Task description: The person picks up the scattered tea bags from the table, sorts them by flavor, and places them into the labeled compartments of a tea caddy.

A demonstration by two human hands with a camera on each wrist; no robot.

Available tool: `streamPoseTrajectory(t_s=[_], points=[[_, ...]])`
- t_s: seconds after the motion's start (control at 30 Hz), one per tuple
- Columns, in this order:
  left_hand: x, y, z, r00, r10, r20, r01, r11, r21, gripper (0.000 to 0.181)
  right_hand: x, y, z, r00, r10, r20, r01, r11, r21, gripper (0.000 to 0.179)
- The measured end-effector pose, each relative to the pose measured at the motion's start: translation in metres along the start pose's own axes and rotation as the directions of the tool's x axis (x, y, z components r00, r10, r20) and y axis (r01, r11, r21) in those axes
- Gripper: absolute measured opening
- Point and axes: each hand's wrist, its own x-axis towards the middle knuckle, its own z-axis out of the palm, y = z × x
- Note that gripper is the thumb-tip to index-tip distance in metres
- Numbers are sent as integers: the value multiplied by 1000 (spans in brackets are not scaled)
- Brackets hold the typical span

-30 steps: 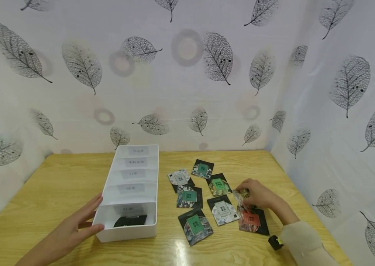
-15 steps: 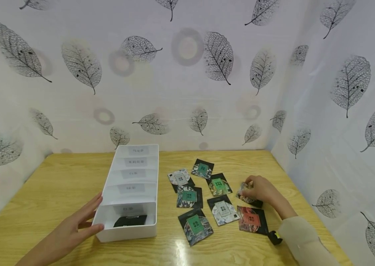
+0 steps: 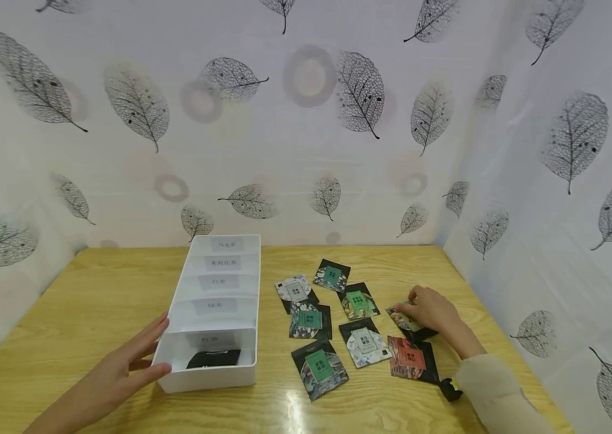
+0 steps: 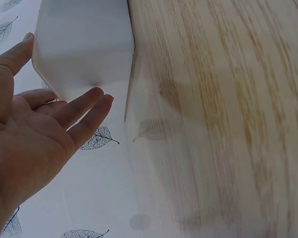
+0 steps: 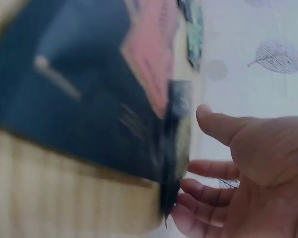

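My left hand (image 3: pixel 113 377) rests against the near left corner of a white divided box (image 3: pixel 238 378), its fingers fairly straight along the side. In the left wrist view the thumb touches the edge of the box (image 4: pixel 89 39). One black sachet (image 3: pixel 214 359) lies in the front compartment. My right hand (image 3: pixel 436 310) is over a dark, patterned tea sachet (image 3: pixel 411 322) at the right of the table, fingertips on it. Seen from the right wrist, the thumb stands apart from that sachet (image 5: pixel 176 144), with the other fingers at its edge. A red-labelled sachet (image 3: pixel 411 358) lies just in front.
Several more sachets lie flat between box and right hand, such as a white-labelled one (image 3: pixel 364 342) and a green-labelled one (image 3: pixel 319 367). The box has printed labels (image 3: pixel 219 281) on its dividers. A small black item (image 3: pixel 450 389) is beside the right sleeve. A leaf-patterned curtain (image 3: pixel 306 150) surrounds the table.
My right hand has shifted slightly right with the patterned sachet, off the red-labelled one, and the sachet now lies flatter under the fingers. The left hand and box have stayed put.
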Motion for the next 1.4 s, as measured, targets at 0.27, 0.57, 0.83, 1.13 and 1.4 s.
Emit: streamPoseTrajectory(t_s=[0.27, 0.57, 0.83, 1.13, 1.4], points=[[0, -1, 1, 1000, -4, 8, 4, 1000, -4, 76, -6, 11, -17, 949, -274, 158, 258, 959, 118, 62], [1, -1, 1, 1000, -10, 13, 11, 1000, -15, 77, -1, 17, -19, 957, -230, 176, 214, 971, 104, 54], [1, 1, 1, 998, -48, 29, 49, 999, -25, 78, 2, 36, -15, 970, -215, 114, 192, 964, 186, 43], [1, 4, 1, 998, -36, 43, 36, 999, -7, 80, -2, 50, -16, 961, -272, 43, 240, 904, 353, 24], [1, 6, 0, 997, -53, 51, 55, 998, -35, 79, -7, 49, -35, 974, -226, -23, 219, 904, 367, 29]])
